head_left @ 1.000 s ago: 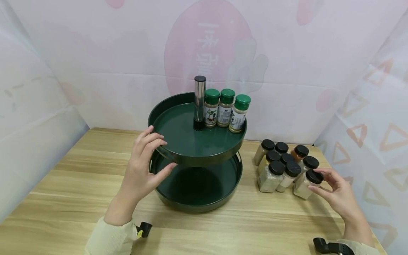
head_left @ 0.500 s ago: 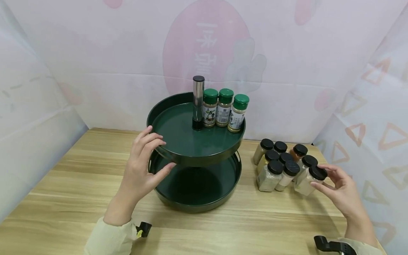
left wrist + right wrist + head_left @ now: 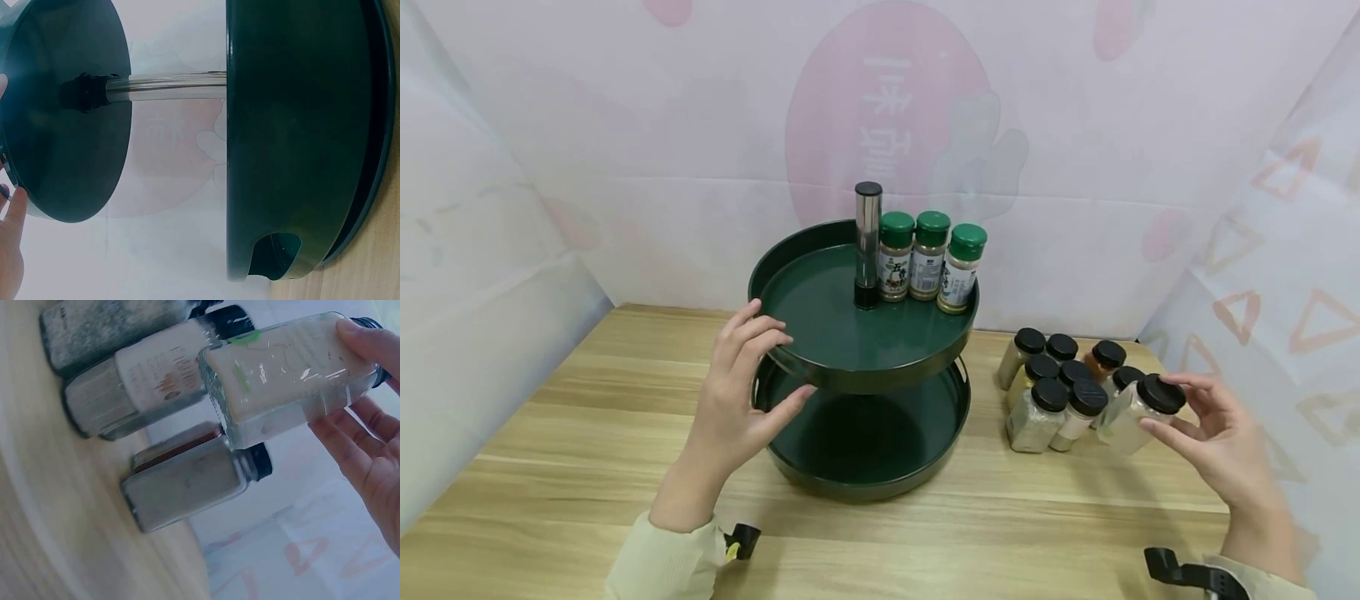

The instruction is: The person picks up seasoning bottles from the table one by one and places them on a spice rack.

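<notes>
A dark green two-tier round spice rack stands mid-table. My left hand grips its upper tray's rim, fingers over the edge and thumb below; the left wrist view has the thumb at the tray's underside. In my right hand is a clear square spice jar with a black lid, pinched near its top between thumb and fingers. It is filled with pale powder and tilted. In the right wrist view the jar hangs above the table, its base level with the neighbouring jars' lids.
Several black-lidded spice jars are clustered on the wooden table at the right. A tall metallic cylinder and three green-capped shakers stand on the upper tray. The lower tray has side handle cutouts. Cloth walls surround the table.
My right hand has lifted the pale-powder jar off the table and drawn it rightward, away from the cluster, tilting it. The left hand has stayed at the upper tray's rim.
</notes>
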